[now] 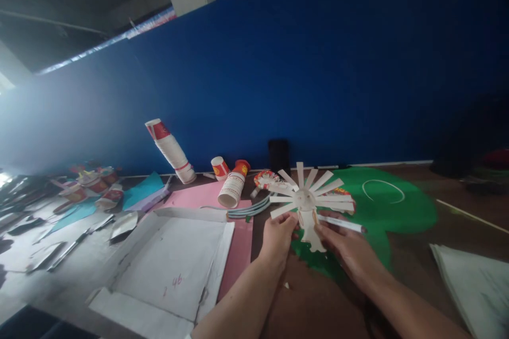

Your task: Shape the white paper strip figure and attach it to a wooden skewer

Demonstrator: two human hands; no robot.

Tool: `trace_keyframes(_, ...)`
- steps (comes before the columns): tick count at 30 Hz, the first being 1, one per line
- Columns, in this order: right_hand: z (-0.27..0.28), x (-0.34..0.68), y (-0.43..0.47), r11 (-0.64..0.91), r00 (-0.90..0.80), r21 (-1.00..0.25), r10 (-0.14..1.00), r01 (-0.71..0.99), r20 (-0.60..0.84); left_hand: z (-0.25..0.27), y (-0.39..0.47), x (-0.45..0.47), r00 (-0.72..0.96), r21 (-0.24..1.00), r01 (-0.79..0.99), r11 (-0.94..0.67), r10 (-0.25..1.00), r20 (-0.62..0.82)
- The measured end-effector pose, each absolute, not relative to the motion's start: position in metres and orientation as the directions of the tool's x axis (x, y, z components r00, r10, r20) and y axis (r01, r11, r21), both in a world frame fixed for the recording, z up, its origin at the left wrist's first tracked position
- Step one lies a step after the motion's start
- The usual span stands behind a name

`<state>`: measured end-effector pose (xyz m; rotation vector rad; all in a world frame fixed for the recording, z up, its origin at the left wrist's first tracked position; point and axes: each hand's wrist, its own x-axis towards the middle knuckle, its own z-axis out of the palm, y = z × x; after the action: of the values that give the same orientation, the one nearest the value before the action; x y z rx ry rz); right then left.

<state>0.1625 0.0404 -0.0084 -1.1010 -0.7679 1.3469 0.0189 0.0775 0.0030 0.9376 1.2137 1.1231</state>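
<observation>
Head view: left hand (277, 237) and right hand (345, 248) clamp fingers (291, 219) on a paper figure (308, 225), long axis near-upright, fan (306, 197) topmost.

Red handwriting (177, 281) inside white cardboard tray (159, 254): reads "46" or "4b", can't tell which. Smaller red mark (165, 292) left of it, maybe a "2". Yellow print on red cup (220, 169): too blurred. Marks on white paper sheets (473, 280), right: too faint to read.
</observation>
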Motion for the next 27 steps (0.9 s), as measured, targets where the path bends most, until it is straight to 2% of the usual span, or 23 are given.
trace_keyframes(3,-0.007,0.164,0.040,-0.106,0.099,-0.926,0.984,-0.362,-0.151,-0.004,0.081,0.021,0.016,0.955,-0.172,0.241,0.970,-0.242)
trace_keyframes(7,-0.004,0.163,0.039,-0.083,0.175,-0.958,0.975,-0.275,-0.134,-0.009,0.080,0.020,0.066,0.938,-0.226,0.265,0.964,-0.257)
trace_keyframes(10,-0.003,0.160,0.037,-0.075,0.167,-0.972,0.979,-0.224,-0.114,-0.011,0.080,0.017,0.115,0.931,-0.239,0.275,0.960,-0.254)
trace_keyframes(15,-0.007,0.157,0.034,-0.097,0.090,-0.976,0.989,-0.194,-0.116,-0.018,0.082,0.015,0.047,0.923,-0.305,0.234,0.972,-0.231)
trace_keyframes(20,-0.009,0.156,0.034,-0.137,0.074,-0.968,0.985,-0.209,-0.156,-0.023,0.081,0.015,0.055,0.895,-0.381,0.230,0.972,-0.227)
trace_keyframes(27,-0.010,0.158,0.033,-0.132,0.099,-0.980,0.984,-0.152,-0.148,-0.018,0.075,0.012,-0.001,0.916,-0.317,0.247,0.965,-0.261)
